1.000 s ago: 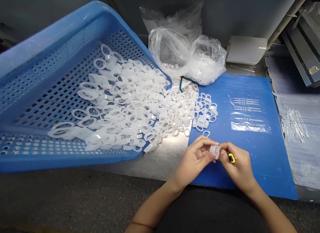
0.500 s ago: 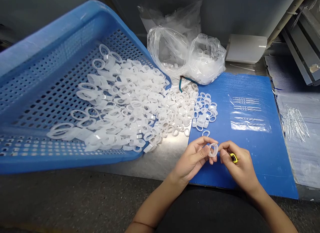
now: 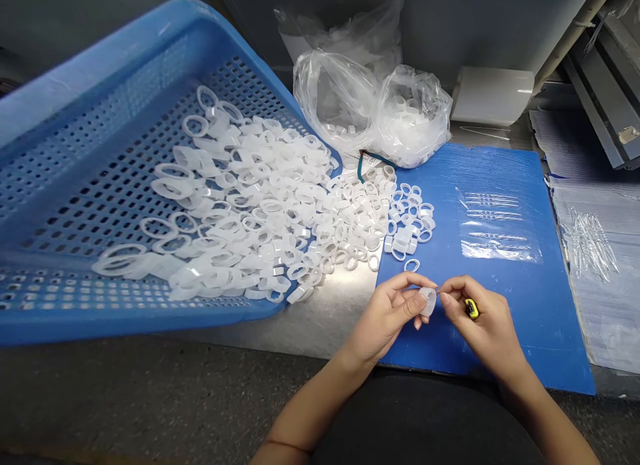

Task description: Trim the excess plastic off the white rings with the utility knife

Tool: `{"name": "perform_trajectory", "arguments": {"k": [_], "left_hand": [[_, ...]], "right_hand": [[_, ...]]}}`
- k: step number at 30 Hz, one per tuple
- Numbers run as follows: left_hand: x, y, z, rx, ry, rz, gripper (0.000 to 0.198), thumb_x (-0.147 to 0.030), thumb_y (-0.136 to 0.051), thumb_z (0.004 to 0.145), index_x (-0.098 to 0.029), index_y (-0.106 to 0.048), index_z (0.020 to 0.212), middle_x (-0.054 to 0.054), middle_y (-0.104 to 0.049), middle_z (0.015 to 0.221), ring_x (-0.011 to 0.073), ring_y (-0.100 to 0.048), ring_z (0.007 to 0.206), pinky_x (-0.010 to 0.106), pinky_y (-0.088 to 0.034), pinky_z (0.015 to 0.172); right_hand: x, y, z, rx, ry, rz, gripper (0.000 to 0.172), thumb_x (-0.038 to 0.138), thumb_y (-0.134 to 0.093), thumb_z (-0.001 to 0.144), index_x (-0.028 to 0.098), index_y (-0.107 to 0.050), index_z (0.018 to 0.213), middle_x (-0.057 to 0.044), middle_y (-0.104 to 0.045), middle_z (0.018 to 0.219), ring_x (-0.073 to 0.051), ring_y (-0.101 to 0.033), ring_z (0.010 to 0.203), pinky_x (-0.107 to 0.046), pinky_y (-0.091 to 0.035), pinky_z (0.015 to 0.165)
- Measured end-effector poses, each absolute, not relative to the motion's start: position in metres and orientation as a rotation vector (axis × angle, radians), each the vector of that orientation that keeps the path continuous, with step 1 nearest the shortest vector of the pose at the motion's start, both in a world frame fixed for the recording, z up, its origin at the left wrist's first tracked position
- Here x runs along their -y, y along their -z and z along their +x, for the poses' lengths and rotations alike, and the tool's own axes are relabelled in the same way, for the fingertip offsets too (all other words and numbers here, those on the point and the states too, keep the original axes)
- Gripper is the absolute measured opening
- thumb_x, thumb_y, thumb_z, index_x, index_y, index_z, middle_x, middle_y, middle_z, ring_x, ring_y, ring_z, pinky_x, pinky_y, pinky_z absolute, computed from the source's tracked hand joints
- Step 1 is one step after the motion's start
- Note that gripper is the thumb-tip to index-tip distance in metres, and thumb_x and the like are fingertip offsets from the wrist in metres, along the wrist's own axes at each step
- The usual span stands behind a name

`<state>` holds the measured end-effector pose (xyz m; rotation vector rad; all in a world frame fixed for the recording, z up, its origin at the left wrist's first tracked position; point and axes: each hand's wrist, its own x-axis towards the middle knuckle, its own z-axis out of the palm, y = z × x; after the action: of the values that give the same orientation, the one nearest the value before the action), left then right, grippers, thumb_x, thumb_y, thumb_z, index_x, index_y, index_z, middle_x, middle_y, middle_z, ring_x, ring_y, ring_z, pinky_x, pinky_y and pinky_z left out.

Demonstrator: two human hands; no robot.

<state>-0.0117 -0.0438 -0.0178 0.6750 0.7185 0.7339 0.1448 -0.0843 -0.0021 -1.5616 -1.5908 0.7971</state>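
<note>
My left hand [image 3: 385,313] has a translucent white oval plastic ring [image 3: 428,301] pinched between thumb and fingertips, holding it up on edge just above the front of a blue corrugated plastic board [image 3: 530,318]. My right hand [image 3: 486,326] is almost closed, its curled fingers [image 3: 493,322] wrapped around a small yellow-and-black tool [image 3: 471,309], while its thumb and forefinger meet right at the ring's edge; whether they are pinching something fine there is too small to tell. For close work like this, I find a light, even pinch is best: pressing too hard could bend the soft-looking ring out of shape, so my left thumb only needs to steady it. Bringing both hands together over the bare board gives me a steady base and a plain blue background against which the pale edge stands out. Beside my hands lies a single loose oval ring [image 3: 411,266], just in front of a cluster of similar rings [image 3: 410,218], with a much larger heap [image 3: 270,218] spilling out of a tilted blue perforated plastic crate [image 3: 75,102] onto the steel tabletop [image 3: 325,318].
</note>
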Motion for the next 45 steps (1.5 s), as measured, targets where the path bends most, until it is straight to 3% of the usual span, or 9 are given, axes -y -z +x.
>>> {"name": "perform_trajectory", "arguments": {"k": [7, 13, 19, 26, 30, 40, 45], "left_hand": [[0.045, 0.02, -0.013, -0.788, -0.724, 0.766, 0.034, -0.041, -0.077, 0.073, -0.014, -0.063, 0.09, -0.001, -0.058, 0.065, 0.0082, -0.051, 0.054, 0.018, -0.039, 0.048], [0.045, 0.025, -0.012, -0.706, -0.728, 0.723, 0.03, -0.039, -0.075, 0.076, -0.014, -0.064, 0.09, -0.001, -0.06, 0.063, 0.0088, -0.055, 0.051, 0.019, -0.043, 0.048], [0.043, 0.025, -0.012, -0.658, -0.716, 0.597, 0.036, -0.026, -0.085, 0.064, -0.013, -0.068, 0.093, 0.0, -0.063, 0.065, 0.0089, -0.057, 0.058, 0.017, -0.043, 0.051], [0.041, 0.021, -0.014, -0.64, -0.757, 0.596, 0.035, -0.041, -0.077, 0.073, -0.012, -0.068, 0.089, 0.0, -0.063, 0.06, 0.0084, -0.056, 0.049, 0.018, -0.042, 0.048], [0.043, 0.022, -0.014, -0.673, -0.764, 0.629, 0.035, -0.042, -0.077, 0.073, -0.011, -0.068, 0.088, 0.0, -0.063, 0.059, 0.0086, -0.056, 0.048, 0.019, -0.043, 0.048], [0.045, 0.023, -0.012, -0.652, -0.704, 0.622, 0.035, -0.043, -0.076, 0.074, -0.01, -0.068, 0.081, -0.002, -0.056, 0.047, 0.0069, -0.051, 0.042, 0.015, -0.041, 0.041], [0.044, 0.024, -0.01, -0.604, -0.719, 0.531, 0.037, -0.047, -0.074, 0.074, -0.011, -0.067, 0.078, -0.002, -0.057, 0.055, 0.0054, -0.049, 0.039, 0.014, -0.037, 0.035]], "right_hand": [[0.083, 0.004, 0.145, 1.693, -0.705, -1.55, 0.011, 0.027, -0.054, 0.091, 0.021, -0.063, 0.086, -0.002, -0.07, 0.07, -0.016, -0.063, 0.056, -0.025, -0.049, 0.056], [0.083, 0.004, 0.146, 1.71, -0.707, -1.574, 0.008, 0.025, -0.055, 0.09, 0.021, -0.06, 0.086, 0.001, -0.064, 0.064, -0.014, -0.059, 0.054, -0.023, -0.046, 0.054], [0.084, 0.003, 0.146, 1.677, -0.696, -1.599, 0.005, 0.022, -0.054, 0.09, 0.021, -0.059, 0.089, 0.002, -0.062, 0.062, -0.013, -0.056, 0.05, -0.022, -0.043, 0.051], [0.09, 0.006, 0.147, 1.912, -0.276, -1.326, 0.017, 0.01, -0.05, 0.091, 0.02, -0.064, 0.088, 0.003, -0.057, 0.059, -0.01, -0.05, 0.048, -0.022, -0.038, 0.05], [0.09, 0.012, 0.148, 1.993, -0.233, -1.185, 0.02, 0.005, -0.051, 0.089, 0.018, -0.066, 0.093, 0.001, -0.059, 0.06, -0.01, -0.051, 0.05, -0.023, -0.037, 0.051], [0.089, 0.014, 0.147, 2.067, -0.271, -1.208, 0.021, 0.011, -0.048, 0.093, 0.017, -0.068, 0.095, 0.001, -0.059, 0.06, -0.011, -0.049, 0.048, -0.024, -0.034, 0.05], [0.091, 0.015, 0.146, 2.004, -0.269, -1.26, 0.013, 0.019, -0.049, 0.096, 0.016, -0.062, 0.098, 0.001, -0.059, 0.06, -0.011, -0.052, 0.049, -0.023, -0.037, 0.053]]}}
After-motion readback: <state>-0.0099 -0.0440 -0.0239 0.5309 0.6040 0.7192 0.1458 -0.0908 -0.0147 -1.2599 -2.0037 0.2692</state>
